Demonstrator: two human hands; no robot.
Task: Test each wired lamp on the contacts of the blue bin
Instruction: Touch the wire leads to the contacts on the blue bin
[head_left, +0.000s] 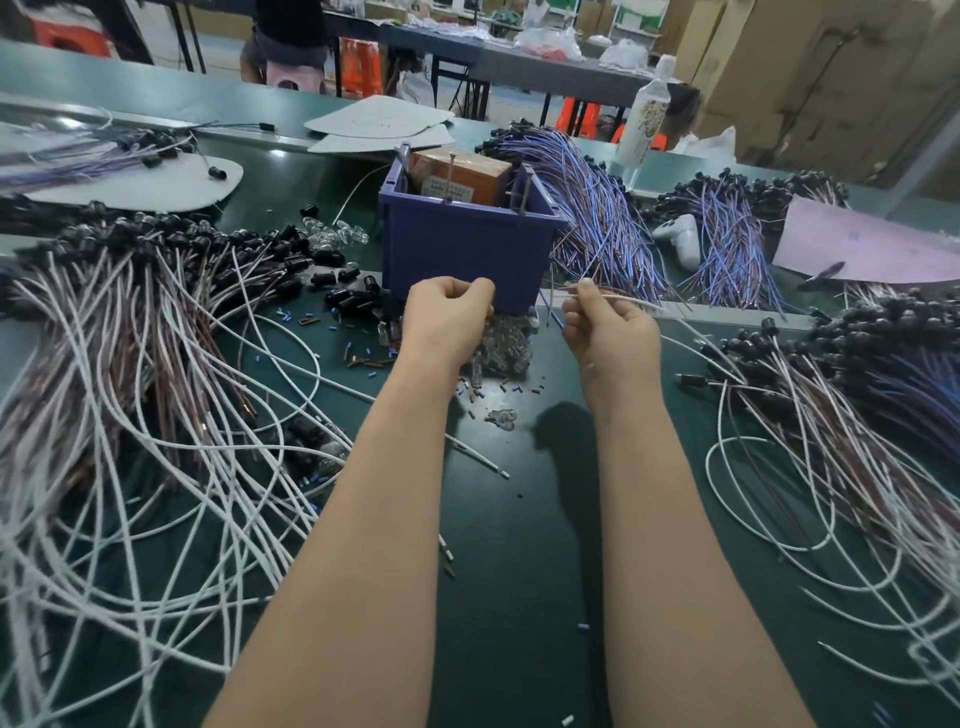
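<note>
Currently: lamp being readied for test. Right hand (608, 327) pinches wire (631, 301); left hand (447, 317) curled, contents untellable, before bin (467, 249). Next, likely: wire ends onto contacts (525, 192).

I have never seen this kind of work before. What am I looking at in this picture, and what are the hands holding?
No machine here: a person works with two bare hands, and a camera on the person's head looks down at them. On the green table stands the blue bin, metal pins rising at its rim. Wired lamps lie in piles around it, small clear bulbs before it. The right hand pinches a thin white wire. The left hand is curled; whether it holds anything is hidden.
</note>
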